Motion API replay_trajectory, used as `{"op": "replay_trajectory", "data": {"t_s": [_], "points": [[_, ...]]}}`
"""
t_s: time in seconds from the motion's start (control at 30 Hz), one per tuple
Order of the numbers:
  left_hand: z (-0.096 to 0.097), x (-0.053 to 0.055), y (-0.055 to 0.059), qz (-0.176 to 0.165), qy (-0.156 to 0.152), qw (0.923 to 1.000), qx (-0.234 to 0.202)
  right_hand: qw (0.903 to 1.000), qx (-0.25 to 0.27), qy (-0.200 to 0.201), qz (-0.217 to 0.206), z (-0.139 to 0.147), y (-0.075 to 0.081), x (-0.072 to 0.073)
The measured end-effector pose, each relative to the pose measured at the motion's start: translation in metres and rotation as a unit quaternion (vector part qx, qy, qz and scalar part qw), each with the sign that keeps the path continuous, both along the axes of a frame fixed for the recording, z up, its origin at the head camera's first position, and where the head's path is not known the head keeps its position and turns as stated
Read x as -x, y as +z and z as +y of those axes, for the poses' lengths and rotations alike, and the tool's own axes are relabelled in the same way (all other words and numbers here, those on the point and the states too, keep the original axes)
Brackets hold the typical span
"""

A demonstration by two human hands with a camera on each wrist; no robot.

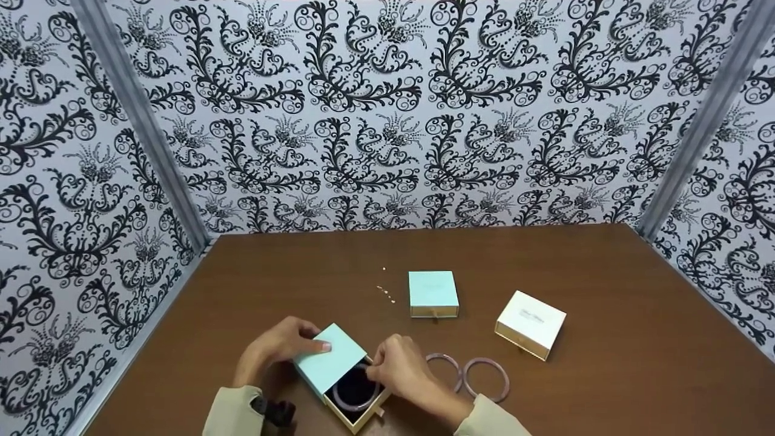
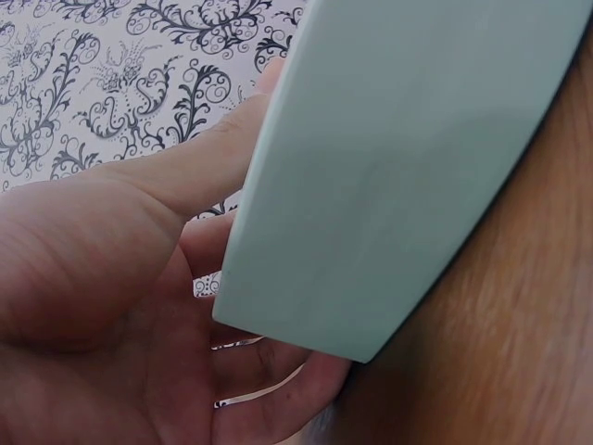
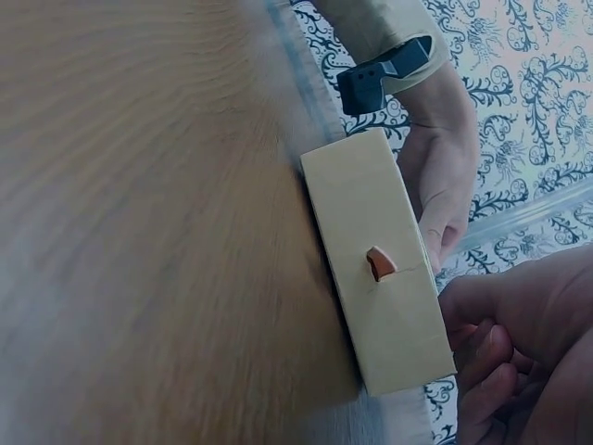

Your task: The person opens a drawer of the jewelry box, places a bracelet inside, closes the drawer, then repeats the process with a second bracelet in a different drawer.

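A mint-green drawer-style jewelry box (image 1: pixel 332 357) lies at the front left of the table, its cream drawer (image 1: pixel 357 427) pulled partly out. My left hand (image 1: pixel 284 345) grips the box's cover, thumb on top; in the left wrist view its fingers (image 2: pixel 278 399) reach round the side. A pale purple bangle (image 1: pixel 356 407) rests on the drawer's black lining. Curled fingers of my right hand (image 1: pixel 399 366) pinch the bangle's rim at the drawer's right edge. In the right wrist view the drawer front with its brown pull tab (image 3: pixel 381 264) hides the bangle.
Two more bangles (image 1: pixel 507 381) lie just right of my right hand, partly behind the forearm. Farther back stand a closed mint box (image 1: pixel 433 289) and a closed white box (image 1: pixel 533 321). Several small white bits (image 1: pixel 385 292) lie left of the closed mint box. Patterned walls enclose the table.
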State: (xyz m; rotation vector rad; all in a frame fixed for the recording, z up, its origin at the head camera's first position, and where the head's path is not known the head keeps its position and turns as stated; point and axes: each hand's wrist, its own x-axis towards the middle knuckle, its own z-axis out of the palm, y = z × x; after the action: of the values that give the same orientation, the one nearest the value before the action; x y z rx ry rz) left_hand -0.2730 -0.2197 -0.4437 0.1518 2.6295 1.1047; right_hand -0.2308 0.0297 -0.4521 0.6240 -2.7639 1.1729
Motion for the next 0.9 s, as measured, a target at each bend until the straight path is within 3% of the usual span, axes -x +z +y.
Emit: {"op": "replay_trajectory", "data": {"t_s": [0.33, 0.67, 0.9], "points": [[0.000, 0.000, -0.001, 0.006, 0.002, 1.0000, 0.003, 0.9997, 0.005, 0.010, -0.021, 0.007, 0.008, -0.010], [0.001, 0.001, 0.000, 0.006, 0.006, 1.0000, 0.000, 0.9990, 0.002, 0.019, -0.040, 0.016, 0.007, -0.020], [0.003, 0.001, -0.002, 0.002, 0.018, 0.9998, 0.002, 0.9968, -0.012, 0.020, -0.076, 0.027, 0.013, -0.025]]}}
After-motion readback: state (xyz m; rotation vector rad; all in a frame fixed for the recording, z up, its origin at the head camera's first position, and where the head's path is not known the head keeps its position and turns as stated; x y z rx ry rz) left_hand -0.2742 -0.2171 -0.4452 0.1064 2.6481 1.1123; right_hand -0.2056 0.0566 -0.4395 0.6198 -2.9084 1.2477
